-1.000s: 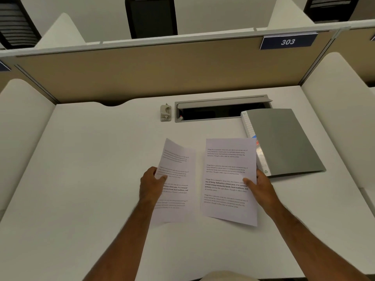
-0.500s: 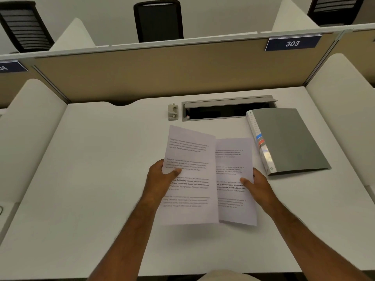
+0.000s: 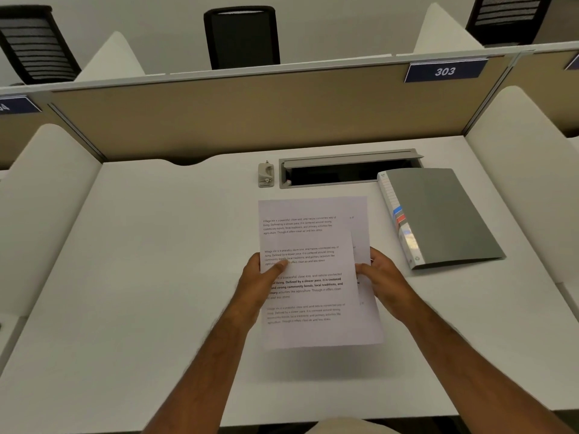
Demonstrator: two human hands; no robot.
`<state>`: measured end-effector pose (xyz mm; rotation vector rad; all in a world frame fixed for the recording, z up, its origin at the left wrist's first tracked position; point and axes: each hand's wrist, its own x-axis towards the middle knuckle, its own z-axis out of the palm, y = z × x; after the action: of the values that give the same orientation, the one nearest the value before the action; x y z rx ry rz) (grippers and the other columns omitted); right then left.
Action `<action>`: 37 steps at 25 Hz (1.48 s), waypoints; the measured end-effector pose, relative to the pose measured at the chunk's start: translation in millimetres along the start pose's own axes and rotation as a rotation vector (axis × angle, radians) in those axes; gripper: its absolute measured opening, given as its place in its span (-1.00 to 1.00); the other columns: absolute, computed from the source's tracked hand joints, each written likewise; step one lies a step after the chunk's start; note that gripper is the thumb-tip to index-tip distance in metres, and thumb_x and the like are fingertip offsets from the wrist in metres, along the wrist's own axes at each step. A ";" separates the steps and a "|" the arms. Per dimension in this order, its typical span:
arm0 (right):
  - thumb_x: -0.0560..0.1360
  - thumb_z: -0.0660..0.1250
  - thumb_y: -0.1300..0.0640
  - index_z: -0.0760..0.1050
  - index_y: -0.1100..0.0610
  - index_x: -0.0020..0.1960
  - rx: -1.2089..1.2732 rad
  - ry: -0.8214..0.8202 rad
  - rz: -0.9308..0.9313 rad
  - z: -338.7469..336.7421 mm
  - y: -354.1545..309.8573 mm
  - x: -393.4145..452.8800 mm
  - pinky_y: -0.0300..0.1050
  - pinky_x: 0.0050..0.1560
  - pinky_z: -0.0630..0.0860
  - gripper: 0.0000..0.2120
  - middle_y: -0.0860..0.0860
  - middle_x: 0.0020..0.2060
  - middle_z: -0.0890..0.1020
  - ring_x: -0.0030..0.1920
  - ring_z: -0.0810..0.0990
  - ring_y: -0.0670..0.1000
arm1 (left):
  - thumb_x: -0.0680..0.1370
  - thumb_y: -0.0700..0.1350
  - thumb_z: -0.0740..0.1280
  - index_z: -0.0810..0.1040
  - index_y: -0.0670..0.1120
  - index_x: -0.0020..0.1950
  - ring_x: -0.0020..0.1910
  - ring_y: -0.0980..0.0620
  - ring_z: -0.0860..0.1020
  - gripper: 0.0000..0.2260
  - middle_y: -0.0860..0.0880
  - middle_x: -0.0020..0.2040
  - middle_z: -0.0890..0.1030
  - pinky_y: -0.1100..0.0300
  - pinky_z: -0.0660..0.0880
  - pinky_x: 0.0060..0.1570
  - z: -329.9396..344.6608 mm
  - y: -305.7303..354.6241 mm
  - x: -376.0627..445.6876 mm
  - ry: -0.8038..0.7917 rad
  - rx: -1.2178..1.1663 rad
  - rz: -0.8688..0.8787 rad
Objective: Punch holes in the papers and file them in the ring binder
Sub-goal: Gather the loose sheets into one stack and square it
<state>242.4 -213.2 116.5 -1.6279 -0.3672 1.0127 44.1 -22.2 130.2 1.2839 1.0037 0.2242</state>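
Papers (image 3: pixel 308 270) stacked between hands, left hand (image 3: pixel 258 281) pinching left edge, right hand (image 3: pixel 383 278) pinching right edge

We now hold the left sheet (image 3: pixel 307 277) laid over the right sheet (image 3: pixel 363 233), no longer side by side. Our left hand (image 3: pixel 260 283) has carried it rightward, and our right hand (image 3: pixel 382 277) now pinches the stack's right edge.

White desk (image 3: pixel 141 277): grey binder (image 3: pixel 445 214), hole punch (image 3: pixel 266 175).
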 end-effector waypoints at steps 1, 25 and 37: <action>0.61 0.33 0.12 0.52 -0.05 0.28 0.022 0.002 0.001 1.9 -0.5 -0.4 0.19 0.10 0.65 -0.74 0.00 0.09 0.71 0.08 0.70 0.14 | 0.53 0.11 0.48 0.53 0.12 0.32 0.07 -0.01 0.72 -0.61 0.07 0.16 0.71 -0.12 0.67 0.05 0.2 -1.0 -0.4 -0.023 -0.012 0.000; 0.61 0.34 0.15 0.39 -0.09 0.33 -0.219 0.119 -0.255 32.4 -30.2 13.1 -0.39 0.03 0.58 -0.66 -0.22 0.11 0.60 0.08 0.60 -0.27 | 0.60 -0.11 0.44 0.55 0.11 0.29 0.12 0.10 0.62 -0.71 0.13 0.14 0.66 0.20 0.61 0.09 12.1 34.4 15.0 0.055 0.176 0.248; 0.59 0.38 0.12 0.45 -0.08 0.29 -0.197 0.140 -0.233 32.7 -28.5 22.5 -0.36 0.03 0.59 -0.70 -0.18 0.08 0.64 0.09 0.63 -0.18 | 0.59 -0.09 0.45 0.57 0.07 0.32 0.11 0.08 0.63 -0.70 0.10 0.13 0.68 0.22 0.63 0.08 6.0 29.9 27.4 0.070 0.161 0.251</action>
<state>238.0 -167.3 132.8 -1.7737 -0.5621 0.7003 75.6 1.1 142.3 1.5592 0.9327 0.3898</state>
